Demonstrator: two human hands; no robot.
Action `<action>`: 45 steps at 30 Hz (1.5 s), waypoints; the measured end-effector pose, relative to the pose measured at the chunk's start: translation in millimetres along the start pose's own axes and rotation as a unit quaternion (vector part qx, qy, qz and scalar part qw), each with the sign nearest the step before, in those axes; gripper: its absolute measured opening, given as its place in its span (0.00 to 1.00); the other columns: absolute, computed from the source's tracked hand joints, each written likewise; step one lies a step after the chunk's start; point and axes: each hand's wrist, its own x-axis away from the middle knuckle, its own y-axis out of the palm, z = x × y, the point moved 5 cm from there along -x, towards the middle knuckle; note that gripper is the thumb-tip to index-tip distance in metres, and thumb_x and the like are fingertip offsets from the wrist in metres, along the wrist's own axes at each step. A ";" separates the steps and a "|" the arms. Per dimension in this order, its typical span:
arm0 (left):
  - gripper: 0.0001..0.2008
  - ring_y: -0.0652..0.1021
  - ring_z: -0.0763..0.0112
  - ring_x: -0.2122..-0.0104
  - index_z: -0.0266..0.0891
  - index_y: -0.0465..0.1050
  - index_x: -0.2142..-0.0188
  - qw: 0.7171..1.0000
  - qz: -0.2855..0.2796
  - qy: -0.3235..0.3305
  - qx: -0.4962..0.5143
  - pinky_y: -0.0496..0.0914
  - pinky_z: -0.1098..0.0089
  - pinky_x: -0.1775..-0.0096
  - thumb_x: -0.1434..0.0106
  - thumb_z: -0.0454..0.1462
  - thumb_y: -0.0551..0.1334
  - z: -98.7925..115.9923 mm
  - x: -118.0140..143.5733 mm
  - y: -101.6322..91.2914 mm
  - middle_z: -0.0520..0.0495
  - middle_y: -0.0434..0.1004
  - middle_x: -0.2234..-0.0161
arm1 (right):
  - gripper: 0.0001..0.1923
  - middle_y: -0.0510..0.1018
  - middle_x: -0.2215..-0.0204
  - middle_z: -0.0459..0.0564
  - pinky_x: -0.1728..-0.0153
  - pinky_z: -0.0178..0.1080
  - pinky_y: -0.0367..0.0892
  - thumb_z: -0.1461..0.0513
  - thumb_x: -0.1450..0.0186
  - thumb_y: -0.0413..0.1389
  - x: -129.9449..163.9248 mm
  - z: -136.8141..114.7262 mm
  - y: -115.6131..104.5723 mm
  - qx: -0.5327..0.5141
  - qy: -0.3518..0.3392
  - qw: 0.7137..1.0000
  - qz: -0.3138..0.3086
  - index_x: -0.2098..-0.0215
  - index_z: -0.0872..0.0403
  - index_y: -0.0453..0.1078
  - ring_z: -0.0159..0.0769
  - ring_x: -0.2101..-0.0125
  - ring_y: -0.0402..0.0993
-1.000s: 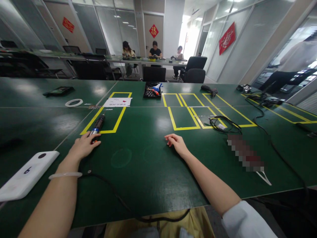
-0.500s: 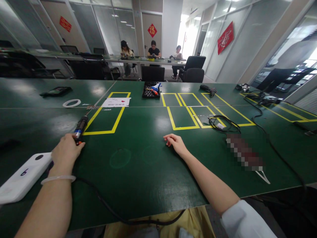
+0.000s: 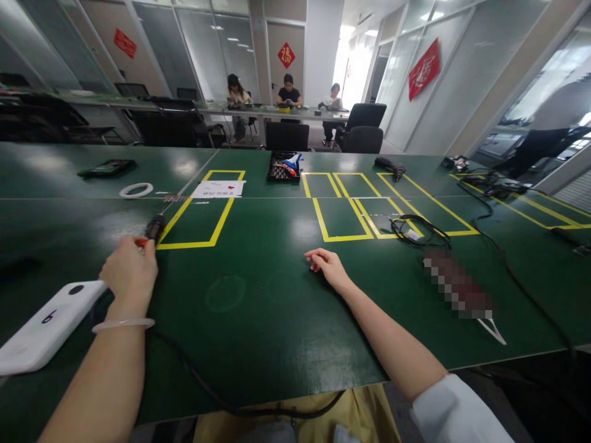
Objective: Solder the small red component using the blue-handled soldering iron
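Note:
My left hand is closed around an electric screwdriver on the left of the table. The tool's dark barrel and thin shaft point away from me, and a bit of red shows by my fingers; most of its body is hidden by the hand. Beyond its tip lie some small bits too blurred to name. A white power bank marked with a digit lies left of my wrist. My right hand rests on the green table, its fingers loosely bent and holding nothing.
A black cable runs from near my left wrist over the front edge. Farther back are a tape roll, a paper sheet and a black tray of tools. On the right lie a coiled cable and a pixelated item.
My left hand has slid forward and slightly right along the screwdriver, covering the blue band that showed before. My right hand has stayed where it was.

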 end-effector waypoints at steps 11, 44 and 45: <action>0.19 0.76 0.70 0.69 0.36 0.69 0.59 0.771 -0.448 0.177 0.417 0.68 0.71 0.67 0.46 0.46 0.64 211.2 117.6 58.7 0.47 0.78 0.69 | 0.14 0.75 0.71 0.48 0.77 0.32 0.61 0.56 0.38 0.53 -2.1 -1.5 5.2 0.026 0.006 1.000 -0.005 0.62 0.56 0.74 0.27 0.77 0.67; 0.07 0.73 0.70 0.65 0.40 0.71 0.63 0.790 -0.314 0.371 0.373 0.66 0.70 0.63 0.39 0.39 0.60 223.1 158.4 52.6 0.49 0.72 0.66 | 0.10 0.73 0.69 0.45 0.72 0.34 0.60 0.60 0.42 0.58 9.0 -12.5 22.7 0.114 -0.077 0.987 -0.082 0.62 0.53 0.69 0.30 0.72 0.67; 0.06 0.73 0.69 0.65 0.40 0.71 0.64 0.791 -0.312 0.372 0.371 0.67 0.69 0.62 0.39 0.40 0.60 223.0 158.4 52.5 0.49 0.72 0.66 | 0.10 0.73 0.70 0.45 0.72 0.34 0.60 0.60 0.41 0.58 9.2 -12.4 22.6 0.115 -0.074 0.987 -0.083 0.62 0.54 0.69 0.30 0.72 0.67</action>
